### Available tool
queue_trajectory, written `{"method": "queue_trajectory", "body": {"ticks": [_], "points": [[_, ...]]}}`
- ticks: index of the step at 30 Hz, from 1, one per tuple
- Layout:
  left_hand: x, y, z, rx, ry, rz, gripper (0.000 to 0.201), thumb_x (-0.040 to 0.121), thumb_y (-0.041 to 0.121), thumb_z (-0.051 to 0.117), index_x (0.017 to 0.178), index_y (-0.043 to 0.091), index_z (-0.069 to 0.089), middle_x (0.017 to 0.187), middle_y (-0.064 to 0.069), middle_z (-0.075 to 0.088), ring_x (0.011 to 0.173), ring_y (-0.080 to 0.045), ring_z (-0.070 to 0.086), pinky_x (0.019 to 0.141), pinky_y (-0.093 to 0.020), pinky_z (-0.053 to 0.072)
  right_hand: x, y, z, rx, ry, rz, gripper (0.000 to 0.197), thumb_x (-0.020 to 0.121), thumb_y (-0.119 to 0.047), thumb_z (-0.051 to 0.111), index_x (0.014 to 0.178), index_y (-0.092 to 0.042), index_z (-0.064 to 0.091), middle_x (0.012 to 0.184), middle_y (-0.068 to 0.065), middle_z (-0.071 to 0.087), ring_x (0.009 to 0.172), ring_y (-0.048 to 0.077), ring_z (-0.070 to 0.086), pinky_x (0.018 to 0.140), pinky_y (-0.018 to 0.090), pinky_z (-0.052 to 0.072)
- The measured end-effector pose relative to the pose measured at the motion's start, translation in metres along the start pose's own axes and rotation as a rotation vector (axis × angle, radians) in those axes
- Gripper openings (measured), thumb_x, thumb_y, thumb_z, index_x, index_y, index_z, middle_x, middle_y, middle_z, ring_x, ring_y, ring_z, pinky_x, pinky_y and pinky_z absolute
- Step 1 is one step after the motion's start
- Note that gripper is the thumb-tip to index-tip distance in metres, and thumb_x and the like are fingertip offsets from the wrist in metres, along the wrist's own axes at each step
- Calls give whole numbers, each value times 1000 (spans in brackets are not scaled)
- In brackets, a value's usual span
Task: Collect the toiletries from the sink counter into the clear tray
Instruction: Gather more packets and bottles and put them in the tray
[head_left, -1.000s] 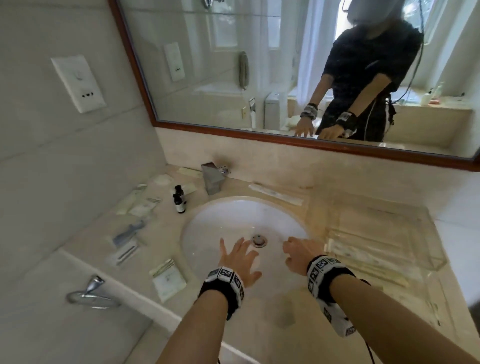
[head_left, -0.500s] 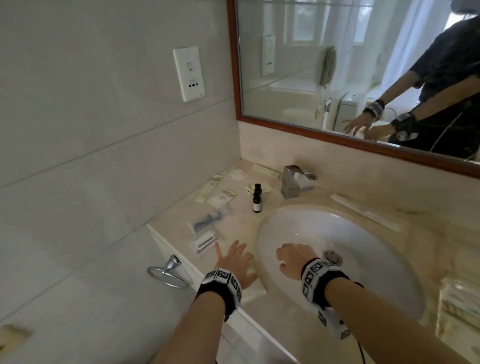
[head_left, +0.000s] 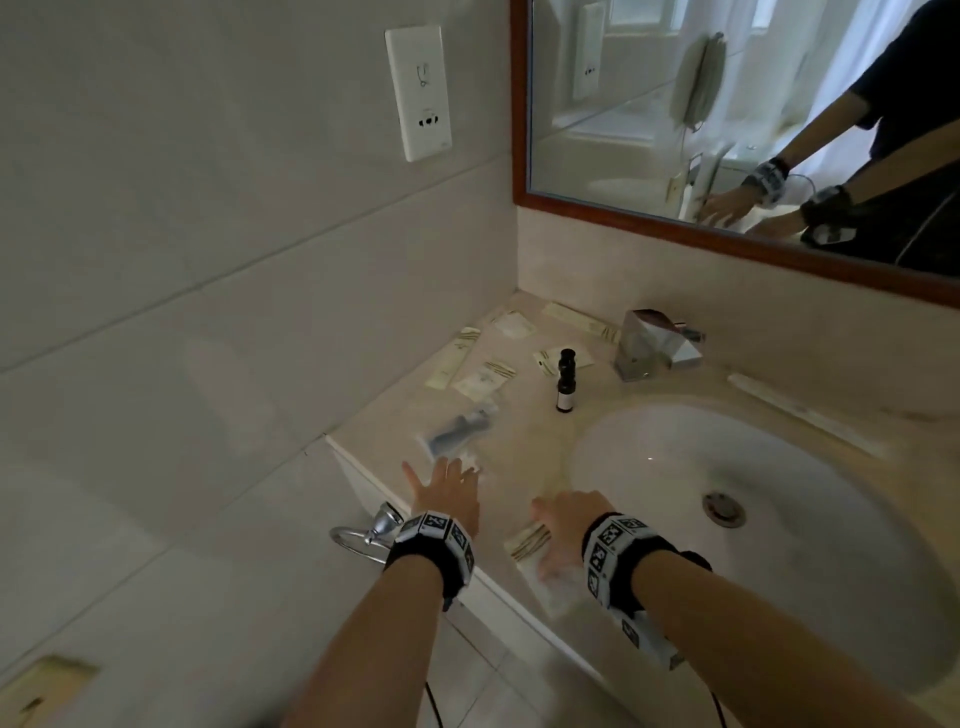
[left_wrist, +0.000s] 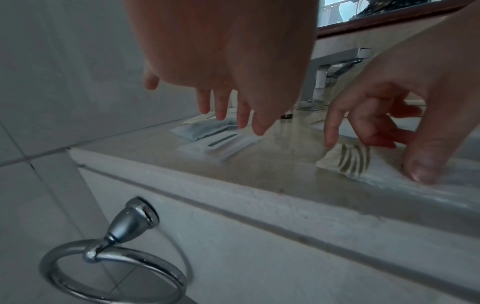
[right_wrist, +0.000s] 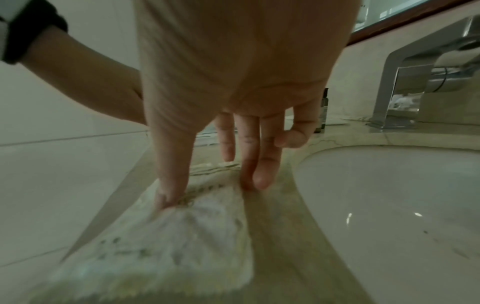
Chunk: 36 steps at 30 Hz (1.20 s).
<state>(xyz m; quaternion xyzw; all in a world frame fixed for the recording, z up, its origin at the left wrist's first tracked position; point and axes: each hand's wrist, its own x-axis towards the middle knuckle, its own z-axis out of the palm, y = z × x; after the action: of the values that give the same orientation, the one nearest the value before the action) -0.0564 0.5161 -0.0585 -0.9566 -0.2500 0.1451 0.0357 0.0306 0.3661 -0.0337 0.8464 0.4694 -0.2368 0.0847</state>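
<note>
- The right hand (head_left: 566, 525) is set down on a flat white sachet with olive stripes (right_wrist: 182, 232) at the counter's (head_left: 519, 441) front edge, at 6 o'clock from the dark dropper bottle (head_left: 564, 382); the sachet is pressed by the thumb (right_wrist: 168, 174) on one side and 2 fingertips (right_wrist: 259, 176) on the other.
- The left hand (head_left: 447, 493) is held spread with straight fingers, nothing in it, above a clear packet holding a white strip (left_wrist: 223, 147); contact cannot be told.
- A bluish wrapped item (head_left: 457, 434) is seen at 12 o'clock from that hand.
- More pale sachets (head_left: 483, 382) are scattered at 10 o'clock from the bottle, toward the wall corner.
- The chrome tap (head_left: 657, 345) is placed at 2 o'clock from the bottle, behind the white basin (head_left: 779, 467).
- A towel ring (left_wrist: 114, 265) is mounted below the counter front.
- The clear tray is not shown in these views.
</note>
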Motion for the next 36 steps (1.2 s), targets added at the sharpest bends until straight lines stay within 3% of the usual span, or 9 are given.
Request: {"method": "queue_trajectory", "body": {"ticks": [10,15,18,23,27,29,31,33,36], "points": [[22,-6,6,-124,-61,-66,43,97,29,43,139,20,38,146,-4,38,139,-23,33,114,-67,9,31,2,0,177,143,187,56,84,-35,62,131,-19,37,124,6,58,113,28,58,91,38,47],[34,-6,9,-200,-49,-129,34,99,32,40,130,19,46,137,-10,47,127,-29,43,107,-55,28,42,6,0,288,133,271,64,84,-33,63,138,-20,32,125,8,57,115,29,57,93,38,49],[39,-6,9,-301,-62,-207,40,95,40,50,127,17,47,133,-12,50,123,-30,46,105,-52,29,46,9,0,341,99,288,64,83,-33,67,135,-16,34,123,11,59,113,31,58,92,38,49],[38,-6,1,-650,-136,-318,53,89,22,64,134,11,39,132,-10,57,127,-28,48,108,-47,26,46,9,0,311,98,294,50,86,-30,66,128,-13,45,125,10,59,114,29,58,92,36,48],[30,6,-4,-689,-52,-226,46,87,25,65,127,14,45,118,-8,64,114,-27,57,106,-43,33,37,13,3,320,155,290,32,91,-21,53,123,-14,54,126,8,59,117,28,56,98,36,45],[28,15,-11,-800,-7,-182,46,88,21,64,128,9,45,106,-11,61,102,-28,59,91,-34,44,27,19,2,353,215,305,27,91,-16,48,114,-12,61,121,9,63,112,28,59,94,34,47],[27,28,-23,-811,28,-140,40,88,20,65,123,6,51,95,-9,56,96,-28,59,77,-28,41,11,31,-2,395,285,325,23,89,-17,49,102,-9,66,111,10,67,104,28,63,86,32,50],[26,48,-38,-754,70,-73,22,86,23,64,100,7,59,87,-8,53,90,-28,58,70,-25,35,-10,48,-6,444,345,346,20,86,-19,53,93,-7,68,102,11,68,98,28,63,80,31,51],[22,91,-59,-787,141,9,21,85,25,66,89,5,61,86,-7,51,85,-26,54,69,-26,33,-44,84,-5,509,394,386,19,88,-21,56,73,-11,62,87,10,64,94,30,64,72,30,47]]}}
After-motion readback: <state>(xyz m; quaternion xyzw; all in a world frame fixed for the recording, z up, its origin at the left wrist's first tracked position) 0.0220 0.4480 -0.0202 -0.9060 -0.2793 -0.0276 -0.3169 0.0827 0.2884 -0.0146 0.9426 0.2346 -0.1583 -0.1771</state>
